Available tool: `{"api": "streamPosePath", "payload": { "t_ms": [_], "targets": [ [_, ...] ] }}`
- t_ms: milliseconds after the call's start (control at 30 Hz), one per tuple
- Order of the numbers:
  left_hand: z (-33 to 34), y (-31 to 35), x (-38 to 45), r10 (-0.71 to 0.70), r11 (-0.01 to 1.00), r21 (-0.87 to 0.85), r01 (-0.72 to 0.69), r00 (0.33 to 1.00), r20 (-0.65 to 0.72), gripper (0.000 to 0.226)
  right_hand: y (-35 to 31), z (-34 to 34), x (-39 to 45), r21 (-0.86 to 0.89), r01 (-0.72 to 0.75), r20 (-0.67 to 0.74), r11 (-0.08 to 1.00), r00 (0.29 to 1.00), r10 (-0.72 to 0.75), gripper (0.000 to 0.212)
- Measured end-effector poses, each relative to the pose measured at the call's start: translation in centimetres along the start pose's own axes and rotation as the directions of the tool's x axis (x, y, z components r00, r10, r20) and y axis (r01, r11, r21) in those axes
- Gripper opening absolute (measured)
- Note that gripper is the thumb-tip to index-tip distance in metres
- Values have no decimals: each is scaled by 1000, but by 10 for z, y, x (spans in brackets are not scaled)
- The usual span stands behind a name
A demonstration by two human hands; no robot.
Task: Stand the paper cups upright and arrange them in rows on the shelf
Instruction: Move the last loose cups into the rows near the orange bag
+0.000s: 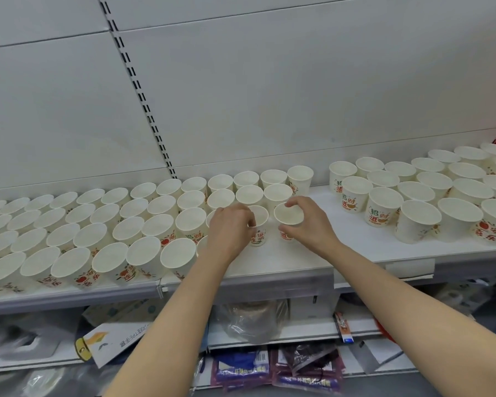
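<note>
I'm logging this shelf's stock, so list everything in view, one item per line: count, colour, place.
Small paper cups: dozens, white with red print, upright in rows, shelf left and centre.
Larger paper cups: roughly twenty, same print, upright, shelf right.
Shelf: one, white, bare gap between the groups.
Back panel: grey-white, behind, with a slotted upright.
Lower shelf goods: boxes, plastic bags, purple packets, below.
Left hand: holds a small cup at centre.
Right hand: holds the cup beside it.
</note>
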State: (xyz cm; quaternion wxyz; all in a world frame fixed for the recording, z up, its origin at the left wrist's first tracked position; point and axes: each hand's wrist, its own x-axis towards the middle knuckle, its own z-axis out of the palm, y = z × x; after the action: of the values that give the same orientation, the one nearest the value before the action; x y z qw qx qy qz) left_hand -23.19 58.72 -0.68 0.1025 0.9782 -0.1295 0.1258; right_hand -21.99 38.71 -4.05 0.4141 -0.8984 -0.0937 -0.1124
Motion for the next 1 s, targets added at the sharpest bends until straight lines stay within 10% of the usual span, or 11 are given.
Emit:
{"api": "streamPosePath", "payload": {
  "t_ms": [300,600,1000],
  "targets": [
    [4,-13,4,97,989,-113,-98,995,-18,29,1,4,-4,-20,-30,9,999,999,30,76],
    [19,76,22,178,919,-345,-189,982,-65,35,42,-58,-70,-97,-99,-360,990,931,58,38],
    [76,224,87,142,903,-424,-75,981,129,30,119,-164,-116,-187,-192,-488,963,869,79,38]
  ]
}}
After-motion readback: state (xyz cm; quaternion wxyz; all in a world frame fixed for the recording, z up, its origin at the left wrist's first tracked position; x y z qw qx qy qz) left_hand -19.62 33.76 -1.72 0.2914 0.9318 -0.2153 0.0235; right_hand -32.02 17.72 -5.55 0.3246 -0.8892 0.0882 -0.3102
